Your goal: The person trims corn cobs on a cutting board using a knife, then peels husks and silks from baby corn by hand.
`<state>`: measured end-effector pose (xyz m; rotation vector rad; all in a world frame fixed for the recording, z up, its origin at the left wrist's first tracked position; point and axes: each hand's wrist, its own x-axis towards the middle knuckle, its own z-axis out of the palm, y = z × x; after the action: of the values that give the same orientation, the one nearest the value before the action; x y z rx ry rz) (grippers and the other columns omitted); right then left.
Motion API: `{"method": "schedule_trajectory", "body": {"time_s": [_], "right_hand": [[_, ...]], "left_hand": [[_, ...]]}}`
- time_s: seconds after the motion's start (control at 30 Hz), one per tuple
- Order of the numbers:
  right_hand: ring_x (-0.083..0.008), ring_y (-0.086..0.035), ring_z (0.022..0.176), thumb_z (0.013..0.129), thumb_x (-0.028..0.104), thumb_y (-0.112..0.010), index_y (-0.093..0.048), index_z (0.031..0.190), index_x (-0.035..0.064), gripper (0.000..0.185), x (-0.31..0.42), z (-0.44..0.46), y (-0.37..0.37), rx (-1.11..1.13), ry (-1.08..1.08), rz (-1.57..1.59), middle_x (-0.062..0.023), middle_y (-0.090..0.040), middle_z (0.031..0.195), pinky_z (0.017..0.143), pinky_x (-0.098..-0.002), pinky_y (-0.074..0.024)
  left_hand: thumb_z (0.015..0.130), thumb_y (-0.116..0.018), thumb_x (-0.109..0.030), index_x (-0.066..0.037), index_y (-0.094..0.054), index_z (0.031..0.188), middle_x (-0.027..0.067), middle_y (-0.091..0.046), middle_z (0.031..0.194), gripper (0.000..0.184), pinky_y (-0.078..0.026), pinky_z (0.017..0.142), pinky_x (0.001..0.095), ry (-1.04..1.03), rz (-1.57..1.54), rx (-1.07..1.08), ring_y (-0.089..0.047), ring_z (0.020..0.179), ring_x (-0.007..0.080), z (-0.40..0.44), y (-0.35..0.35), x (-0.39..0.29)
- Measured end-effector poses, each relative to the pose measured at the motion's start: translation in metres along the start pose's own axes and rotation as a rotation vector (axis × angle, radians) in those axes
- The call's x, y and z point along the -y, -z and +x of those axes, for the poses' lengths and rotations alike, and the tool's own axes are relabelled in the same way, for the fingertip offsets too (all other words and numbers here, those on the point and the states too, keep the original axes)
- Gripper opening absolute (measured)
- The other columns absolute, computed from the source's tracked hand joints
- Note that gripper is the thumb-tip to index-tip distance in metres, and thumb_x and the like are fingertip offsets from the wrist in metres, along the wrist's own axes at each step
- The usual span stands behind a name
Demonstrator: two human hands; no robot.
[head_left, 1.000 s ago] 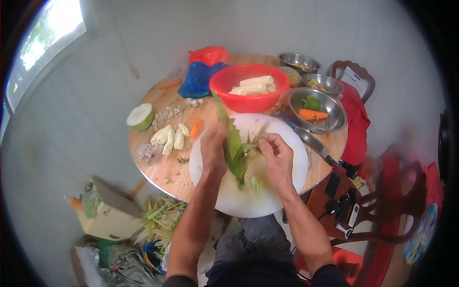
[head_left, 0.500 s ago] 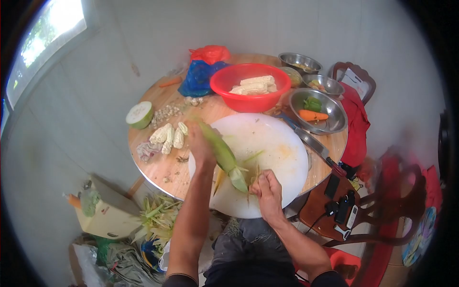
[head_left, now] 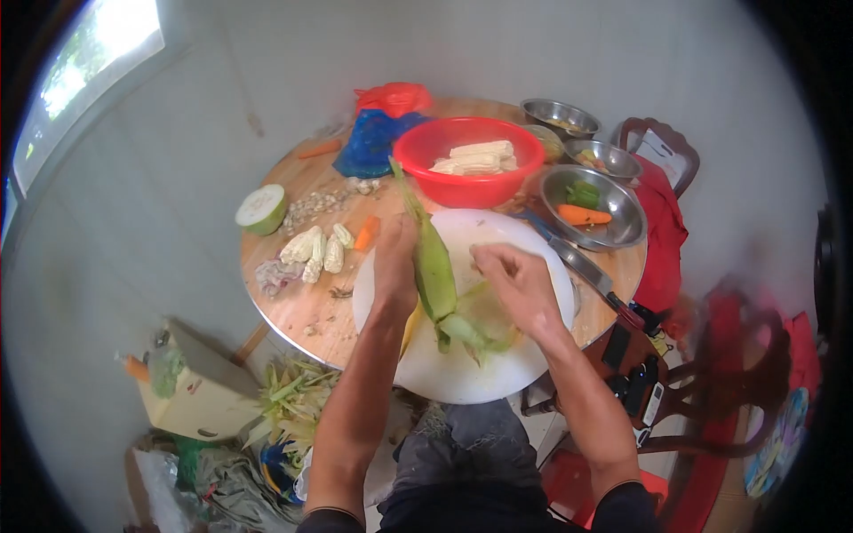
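Note:
An ear of corn in green husk (head_left: 434, 271) stands slanted over the white round board (head_left: 480, 382), its pointed leafy end up. My left hand (head_left: 396, 262) is closed on its left side. To its right, over the board, my right hand (head_left: 515, 282) has its fingers curled; whether they pinch anything is hidden. A loose green husk leaf (head_left: 475, 336), blurred, spreads from the corn's lower end below my right hand. A yellowish strip shows beside my left wrist.
Peeled corn (head_left: 477, 158) lies in a red basin (head_left: 468, 188) behind the board. A large knife (head_left: 582, 266) rests at the right, near steel bowls (head_left: 626, 233). Small corn ears (head_left: 314, 254), a cut melon (head_left: 261, 210) and garlic are left. Husks (head_left: 298, 400) are heaped below the table's left side.
The corn has swung more upright, its lower end staying near the board. My right hand has moved up and right from the corn's lower end, and a husk leaf now hangs out there.

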<state>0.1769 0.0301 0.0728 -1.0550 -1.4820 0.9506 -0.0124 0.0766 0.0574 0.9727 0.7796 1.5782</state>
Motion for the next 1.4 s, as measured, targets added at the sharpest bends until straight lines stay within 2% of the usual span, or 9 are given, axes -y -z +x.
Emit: {"method": "schedule_trajectory", "body": {"time_s": [0.13,0.23,0.4,0.63,0.7,0.93,1.13,1.33,1.4], "right_hand": [[-0.0157,-0.067,0.086,0.095,0.021,-0.071,-0.074,0.111,-0.0031,0.029,0.015,0.036,-0.004,0.030,0.248,-0.095,-0.0112,-0.074,0.098,0.082,-0.0307,-0.0525],[-0.0177,-0.068,0.085,0.094,0.020,-0.071,-0.074,0.107,-0.0034,0.027,0.016,0.043,-0.001,0.140,0.185,-0.169,-0.0122,-0.073,0.096,0.081,-0.0317,-0.0527],[-0.0183,-0.069,0.084,0.092,0.016,-0.071,-0.075,0.102,-0.0036,0.022,0.015,0.033,-0.003,0.073,0.227,-0.118,-0.0132,-0.073,0.094,0.077,-0.0325,-0.0536],[-0.0179,-0.069,0.076,0.091,0.012,-0.067,-0.075,0.099,-0.0039,0.020,0.017,0.024,-0.003,-0.070,0.304,-0.183,-0.0132,-0.073,0.086,0.072,-0.0320,-0.0547],[-0.0157,-0.068,0.075,0.091,0.013,-0.067,-0.075,0.099,-0.0049,0.021,0.015,0.021,-0.005,-0.083,0.188,-0.083,-0.0118,-0.073,0.084,0.071,-0.0306,-0.0545],[-0.0100,-0.063,0.070,0.092,0.014,-0.067,-0.075,0.093,-0.0068,0.023,0.014,0.017,-0.010,-0.156,-0.098,0.251,-0.0038,-0.069,0.077,0.067,-0.0262,-0.0529],[-0.0100,-0.064,0.075,0.095,0.020,-0.068,-0.074,0.096,-0.0047,0.025,0.002,0.014,-0.011,-0.115,-0.247,0.501,-0.0051,-0.071,0.084,0.071,-0.0254,-0.0540],[-0.0099,-0.064,0.077,0.095,0.019,-0.072,-0.073,0.099,-0.0038,0.023,0.017,0.007,-0.014,-0.076,0.053,0.133,-0.0059,-0.072,0.089,0.071,-0.0255,-0.0524],[-0.0093,-0.064,0.079,0.094,0.018,-0.073,-0.073,0.100,-0.0038,0.023,0.014,0.008,-0.012,-0.071,0.024,0.131,-0.0062,-0.072,0.089,0.072,-0.0258,-0.0523]], "left_hand": [[0.108,-0.051,-0.031,-0.003,-0.063,0.114,0.0025,-0.063,0.092,0.031,-0.050,0.070,0.0257,-0.015,0.019,0.049,-0.060,0.079,0.0114,-0.013,-0.021,-0.007],[0.108,-0.050,-0.026,0.000,-0.062,0.117,0.0025,-0.064,0.095,0.030,-0.049,0.071,0.0246,-0.065,0.163,0.109,-0.060,0.082,0.0094,-0.014,-0.021,-0.002],[0.104,-0.058,-0.017,0.001,-0.058,0.111,0.0041,-0.062,0.099,0.020,-0.051,0.072,0.0254,-0.339,0.279,-0.090,-0.061,0.085,0.0095,-0.018,-0.023,0.015],[0.093,-0.070,0.000,0.002,-0.056,0.111,0.0062,-0.064,0.102,0.022,-0.055,0.076,0.0268,-0.354,0.241,0.035,-0.065,0.090,0.0129,-0.045,-0.038,0.009],[0.090,-0.069,0.004,0.005,-0.059,0.118,0.0092,-0.067,0.110,0.030,-0.054,0.087,0.0275,-0.267,0.180,0.078,-0.066,0.100,0.0142,-0.049,-0.040,0.004],[0.095,-0.068,-0.001,0.004,-0.059,0.120,0.0085,-0.068,0.109,0.027,-0.055,0.083,0.0260,-0.359,0.214,0.067,-0.067,0.095,0.0129,-0.044,-0.040,0.017],[0.101,-0.061,-0.007,0.004,-0.062,0.120,0.0088,-0.069,0.109,0.022,-0.055,0.081,0.0251,-0.353,0.322,-0.016,-0.067,0.094,0.0114,-0.038,-0.033,0.020],[0.105,-0.058,-0.013,0.002,-0.063,0.121,0.0075,-0.069,0.106,0.023,-0.054,0.080,0.0258,-0.352,0.271,0.014,-0.066,0.091,0.0107,-0.049,-0.043,0.007],[0.106,-0.057,-0.016,0.002,-0.062,0.120,0.0061,-0.069,0.103,0.023,-0.054,0.076,0.0249,-0.354,0.264,0.033,-0.065,0.089,0.0094,-0.049,-0.041,0.007]]}}
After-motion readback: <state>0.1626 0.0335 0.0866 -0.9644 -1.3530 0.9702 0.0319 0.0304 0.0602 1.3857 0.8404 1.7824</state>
